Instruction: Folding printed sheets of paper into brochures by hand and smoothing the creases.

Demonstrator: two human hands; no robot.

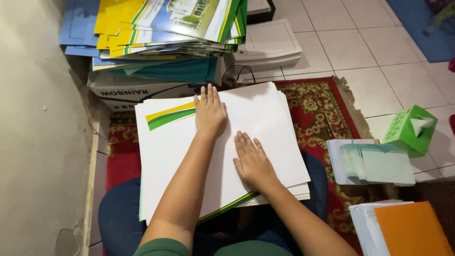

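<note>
A stack of large white sheets (265, 118) with yellow and green curved stripes lies across my lap, over a red patterned rug. My left hand (210, 112) rests flat on the top sheet near its far edge, fingers together, beside a yellow-green stripe (169, 116). My right hand (253, 161) presses flat on the same sheet closer to me, fingers spread slightly. Neither hand grips anything.
A tall pile of printed yellow, green and blue folders (166, 28) sits on a cardboard box (142, 90) ahead. White folders (270, 45) lie on the tiled floor. To the right are a green tissue box (410, 130), pale green slips (379, 163) and an orange sheet (412, 230). A wall (38, 142) stands left.
</note>
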